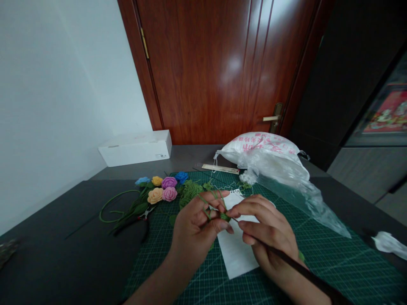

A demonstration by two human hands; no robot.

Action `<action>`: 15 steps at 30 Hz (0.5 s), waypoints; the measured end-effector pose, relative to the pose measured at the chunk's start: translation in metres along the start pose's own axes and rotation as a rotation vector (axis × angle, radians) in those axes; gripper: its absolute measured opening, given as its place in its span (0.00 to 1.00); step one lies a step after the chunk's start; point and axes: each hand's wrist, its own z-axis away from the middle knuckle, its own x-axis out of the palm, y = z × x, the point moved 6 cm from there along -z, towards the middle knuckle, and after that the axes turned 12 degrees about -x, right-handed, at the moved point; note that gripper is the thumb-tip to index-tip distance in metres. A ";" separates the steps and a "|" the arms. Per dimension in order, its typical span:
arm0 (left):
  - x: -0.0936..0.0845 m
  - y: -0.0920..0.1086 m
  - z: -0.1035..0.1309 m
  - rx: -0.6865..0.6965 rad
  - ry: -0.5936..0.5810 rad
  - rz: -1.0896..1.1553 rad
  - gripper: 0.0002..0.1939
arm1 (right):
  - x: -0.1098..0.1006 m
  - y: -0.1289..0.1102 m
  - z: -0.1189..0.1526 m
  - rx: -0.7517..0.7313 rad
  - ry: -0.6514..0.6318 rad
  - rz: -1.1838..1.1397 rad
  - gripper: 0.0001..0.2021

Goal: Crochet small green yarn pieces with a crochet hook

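My left hand (199,224) pinches a small piece of green crochet (224,217) between thumb and fingers, with green yarn (205,203) looped over the raised index finger. From the right, my right hand (270,231) grips a thin crochet hook (235,220), its tip at the green piece. The fingers partly hide the hook and the stitches. Beneath both hands lies a white sheet of paper (235,258) on a green cutting mat (197,271). Just beyond my left hand rests a heap of green yarn (190,191).
Crocheted flowers (169,193) in several colours lie to the left, beside pliers (145,216) and a green cord (101,209). Further back are a white box (136,148), a paper-wrapped strip (220,169) and a stuffed white plastic bag (267,148). A crumpled white tissue (389,244) is at right.
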 end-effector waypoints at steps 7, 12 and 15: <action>0.003 -0.006 0.000 -0.098 -0.060 0.211 0.21 | 0.001 0.001 0.001 0.143 0.077 0.060 0.06; 0.003 -0.006 0.002 -0.148 -0.032 0.193 0.29 | 0.004 0.000 0.004 0.097 0.119 0.010 0.09; 0.003 -0.006 0.004 -0.147 0.005 0.187 0.26 | 0.009 -0.006 0.001 0.078 0.101 0.071 0.10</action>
